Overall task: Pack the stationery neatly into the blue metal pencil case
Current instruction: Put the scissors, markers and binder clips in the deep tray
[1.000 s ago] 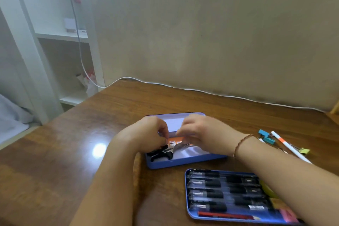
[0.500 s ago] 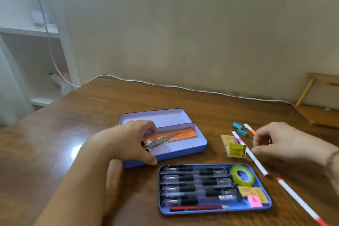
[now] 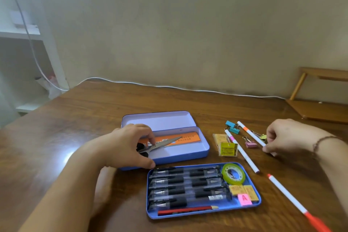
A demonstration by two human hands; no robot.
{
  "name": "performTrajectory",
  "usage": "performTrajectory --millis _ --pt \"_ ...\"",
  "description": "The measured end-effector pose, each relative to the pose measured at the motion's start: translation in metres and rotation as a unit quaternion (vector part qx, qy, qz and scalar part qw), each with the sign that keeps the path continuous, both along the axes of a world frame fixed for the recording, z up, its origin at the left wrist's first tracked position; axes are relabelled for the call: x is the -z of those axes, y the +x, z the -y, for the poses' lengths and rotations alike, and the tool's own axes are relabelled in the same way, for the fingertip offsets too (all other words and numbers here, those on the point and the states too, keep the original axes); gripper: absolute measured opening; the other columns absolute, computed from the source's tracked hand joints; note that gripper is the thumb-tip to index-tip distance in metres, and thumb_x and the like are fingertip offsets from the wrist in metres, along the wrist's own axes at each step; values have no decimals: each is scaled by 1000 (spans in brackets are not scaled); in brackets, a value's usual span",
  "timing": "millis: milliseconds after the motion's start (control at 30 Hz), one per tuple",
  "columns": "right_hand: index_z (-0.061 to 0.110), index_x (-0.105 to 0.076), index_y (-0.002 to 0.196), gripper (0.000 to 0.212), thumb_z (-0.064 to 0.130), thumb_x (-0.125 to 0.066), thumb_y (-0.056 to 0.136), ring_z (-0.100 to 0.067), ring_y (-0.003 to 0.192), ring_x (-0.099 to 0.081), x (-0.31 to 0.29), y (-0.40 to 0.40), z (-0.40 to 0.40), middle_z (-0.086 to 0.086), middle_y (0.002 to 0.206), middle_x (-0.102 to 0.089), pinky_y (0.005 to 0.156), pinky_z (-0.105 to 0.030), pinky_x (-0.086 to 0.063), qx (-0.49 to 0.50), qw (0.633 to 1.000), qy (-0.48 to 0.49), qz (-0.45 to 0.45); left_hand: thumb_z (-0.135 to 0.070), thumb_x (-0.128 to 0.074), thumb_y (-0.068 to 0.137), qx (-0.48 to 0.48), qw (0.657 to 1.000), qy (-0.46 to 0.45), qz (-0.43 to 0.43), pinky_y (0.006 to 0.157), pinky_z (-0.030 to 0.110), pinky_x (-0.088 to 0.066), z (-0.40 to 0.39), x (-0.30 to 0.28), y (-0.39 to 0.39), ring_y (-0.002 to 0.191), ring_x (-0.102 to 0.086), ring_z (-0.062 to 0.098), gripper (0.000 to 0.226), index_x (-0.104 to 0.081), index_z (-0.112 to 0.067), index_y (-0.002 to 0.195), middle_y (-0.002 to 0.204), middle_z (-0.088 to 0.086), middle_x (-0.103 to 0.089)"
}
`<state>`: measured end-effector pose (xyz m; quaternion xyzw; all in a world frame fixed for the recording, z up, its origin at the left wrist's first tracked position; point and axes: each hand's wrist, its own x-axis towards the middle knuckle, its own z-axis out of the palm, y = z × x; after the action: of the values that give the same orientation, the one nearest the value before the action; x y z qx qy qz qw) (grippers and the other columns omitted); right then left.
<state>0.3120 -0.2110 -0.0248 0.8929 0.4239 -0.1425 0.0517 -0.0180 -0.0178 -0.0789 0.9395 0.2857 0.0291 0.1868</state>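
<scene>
The blue metal pencil case point(image 3: 188, 155) lies open mid-table, its lid point(image 3: 160, 119) flat behind it. Inside are an orange ruler point(image 3: 186, 138) and scissors point(image 3: 165, 143). My left hand point(image 3: 122, 147) grips the case's left end, thumb on the front wall and fingers over the scissor handles. To the right, my right hand point(image 3: 288, 137) pinches the near end of a white pen with an orange band point(image 3: 248, 132). A blue inner tray point(image 3: 203, 213) in front holds several black pens point(image 3: 184, 184), a red pencil point(image 3: 188, 210), green tape point(image 3: 233, 173) and sticky notes point(image 3: 243, 192).
Loose on the table right of the case: a pink-banded white pen point(image 3: 243, 153), a red-capped pen point(image 3: 288, 196), blue binder clips point(image 3: 232, 127), a pink clip point(image 3: 250, 144), a green clip point(image 3: 262, 136) and a yellow packet point(image 3: 227, 147). A white cable point(image 3: 188, 88) runs along the wall.
My right hand left the case and moved right to the loose pens, where it now pinches the orange-banded one. My left hand stayed on the case. The view swung right.
</scene>
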Motion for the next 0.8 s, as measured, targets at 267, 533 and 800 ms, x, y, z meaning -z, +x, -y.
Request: performTrajectory --millis 267,533,800 --pt "21 -54 95 33 32 -79 75 -17 57 -68 1 -10 17 -2 67 -72 49 -24 -53 -32 975 -130 -179 -78 -68 56 3 999 -37 19 93 35 -48 -2 -1 -3 107 -54 1 56 -55 -48 102 110 -27 -54" --pt "32 -73 93 23 21 -74 74 -14 54 -60 1 34 41 -6 71 -68 52 -32 -55 -70 951 33 -300 -57 -57 86 -58 990 32 124 86 25 -43 0 -4 -1 106 -50 -5 24 -58 -42 105 108 -28 -55" --pt "3 -77 84 19 14 -73 70 -14 56 -66 -20 -29 -26 -12 70 -71 49 -22 -55 -24 737 443 -510 -15 -49 101 -46 890 -171 420 72 36 -57 17 -19 13 74 -71 21 17 -65 -20 103 90 4 -73"
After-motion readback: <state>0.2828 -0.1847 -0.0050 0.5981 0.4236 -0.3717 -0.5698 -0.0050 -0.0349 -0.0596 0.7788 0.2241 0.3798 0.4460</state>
